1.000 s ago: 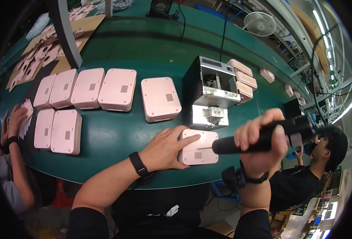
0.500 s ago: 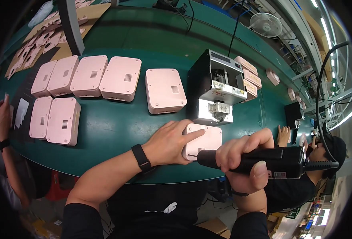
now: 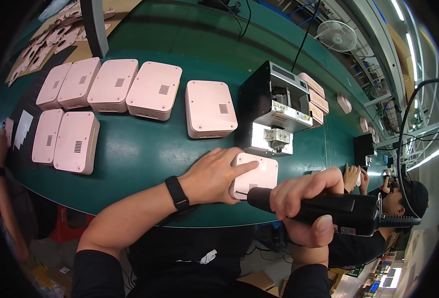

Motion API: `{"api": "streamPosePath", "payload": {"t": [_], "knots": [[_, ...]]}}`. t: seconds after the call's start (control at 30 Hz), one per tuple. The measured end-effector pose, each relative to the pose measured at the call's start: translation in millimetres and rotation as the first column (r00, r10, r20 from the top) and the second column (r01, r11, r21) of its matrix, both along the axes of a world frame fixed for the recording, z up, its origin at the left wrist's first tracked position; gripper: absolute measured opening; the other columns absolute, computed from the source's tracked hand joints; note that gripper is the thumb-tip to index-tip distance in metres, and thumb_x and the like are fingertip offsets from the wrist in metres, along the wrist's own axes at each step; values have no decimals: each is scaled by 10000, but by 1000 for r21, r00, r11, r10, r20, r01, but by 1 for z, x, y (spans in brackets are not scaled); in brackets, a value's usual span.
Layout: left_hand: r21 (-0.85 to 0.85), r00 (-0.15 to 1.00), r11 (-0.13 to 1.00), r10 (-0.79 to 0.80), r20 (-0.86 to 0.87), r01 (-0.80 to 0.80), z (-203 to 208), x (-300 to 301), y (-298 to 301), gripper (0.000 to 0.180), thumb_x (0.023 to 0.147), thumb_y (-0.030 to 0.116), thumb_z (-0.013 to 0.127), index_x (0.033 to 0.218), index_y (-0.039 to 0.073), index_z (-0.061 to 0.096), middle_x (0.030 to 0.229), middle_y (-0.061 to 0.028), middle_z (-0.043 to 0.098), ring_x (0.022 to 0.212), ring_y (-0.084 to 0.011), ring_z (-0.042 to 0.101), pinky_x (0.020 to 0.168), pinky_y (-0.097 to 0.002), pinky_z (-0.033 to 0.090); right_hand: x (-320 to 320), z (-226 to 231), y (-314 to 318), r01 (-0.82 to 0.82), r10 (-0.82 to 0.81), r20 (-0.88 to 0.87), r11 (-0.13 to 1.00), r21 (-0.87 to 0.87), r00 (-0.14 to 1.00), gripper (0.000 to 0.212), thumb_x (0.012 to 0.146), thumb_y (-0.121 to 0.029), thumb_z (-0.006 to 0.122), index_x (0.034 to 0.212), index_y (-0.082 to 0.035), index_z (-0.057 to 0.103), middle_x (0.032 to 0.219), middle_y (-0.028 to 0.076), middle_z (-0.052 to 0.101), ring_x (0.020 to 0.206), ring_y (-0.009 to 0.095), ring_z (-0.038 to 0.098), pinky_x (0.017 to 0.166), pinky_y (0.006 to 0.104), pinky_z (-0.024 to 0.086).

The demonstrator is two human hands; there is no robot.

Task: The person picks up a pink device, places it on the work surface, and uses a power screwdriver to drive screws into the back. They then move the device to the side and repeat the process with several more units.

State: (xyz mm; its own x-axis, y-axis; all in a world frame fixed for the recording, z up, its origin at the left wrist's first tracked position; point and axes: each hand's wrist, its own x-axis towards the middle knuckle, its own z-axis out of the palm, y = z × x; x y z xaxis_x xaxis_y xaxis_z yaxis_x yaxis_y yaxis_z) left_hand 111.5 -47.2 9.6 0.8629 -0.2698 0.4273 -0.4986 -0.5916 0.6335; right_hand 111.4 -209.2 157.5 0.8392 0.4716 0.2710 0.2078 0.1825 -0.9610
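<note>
A pale pink plastic box [image 3: 264, 181] with a small slotted grille lies near the front edge of the green table. My left hand [image 3: 210, 175] is closed around its left side, index finger stretched across the top face. In my right hand [image 3: 306, 201] is a black corded electric screwdriver [image 3: 351, 208], gripped lying nearly level. Its thin bit reaches the screw hole at the box's near left corner; whether it sits on a screw is too small to tell. Just beyond the box stands a black and silver screw feeder machine [image 3: 278, 111].
Another pink box [image 3: 211, 107] stands left of the machine, with several in two rows farther left. Pink boxes [image 3: 318, 104] also stand behind the machine. Flat pink panels [image 3: 40, 47] lie on cardboard at far left. Co-workers sit on both sides; a grey post [image 3: 95, 30] rises at back left.
My hands, the box and the screwdriver keep nearly the same pose while the view shifts slightly. The right co-worker's two hands now show together; the left co-worker's hand has moved lower, at a pink piece.
</note>
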Motion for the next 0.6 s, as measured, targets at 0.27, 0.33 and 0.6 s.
{"api": "streamPosePath", "payload": {"t": [0.27, 0.33, 0.6], "knots": [[-11, 983, 1000, -22, -185, 20, 28, -8, 6, 754, 665, 397, 848, 1323, 126, 598, 1309, -175, 524, 1117, -363, 588, 939, -426, 489, 20, 37, -23, -26, -16, 163, 967, 252, 987, 468, 892, -451, 631, 1019, -73, 387, 631, 42, 501, 459, 151, 481, 464, 303, 438], [-53, 955, 998, 8, -296, -25, 43, -14, 13, 682, 739, 456, 804, 1283, 87, 624, 1266, -174, 559, 1080, -351, 606, 924, -405, 497, 17, 51, -41, 7, -92, 210, 927, 375, 973, 455, 906, -439, 617, 1027, -66, 385, 628, 41, 498, 451, 142, 479, 443, 282, 428], [-40, 870, 999, -44, -491, 28, 52, -14, 28, 542, 905, 499, 643, 1172, 29, 672, 1124, -188, 650, 964, -263, 658, 801, -322, 528, -6, 50, -123, 171, -298, 200, 860, 481, 933, 495, 905, -453, 625, 1043, -47, 378, 645, 67, 511, 436, 162, 467, 457, 308, 446]]}}
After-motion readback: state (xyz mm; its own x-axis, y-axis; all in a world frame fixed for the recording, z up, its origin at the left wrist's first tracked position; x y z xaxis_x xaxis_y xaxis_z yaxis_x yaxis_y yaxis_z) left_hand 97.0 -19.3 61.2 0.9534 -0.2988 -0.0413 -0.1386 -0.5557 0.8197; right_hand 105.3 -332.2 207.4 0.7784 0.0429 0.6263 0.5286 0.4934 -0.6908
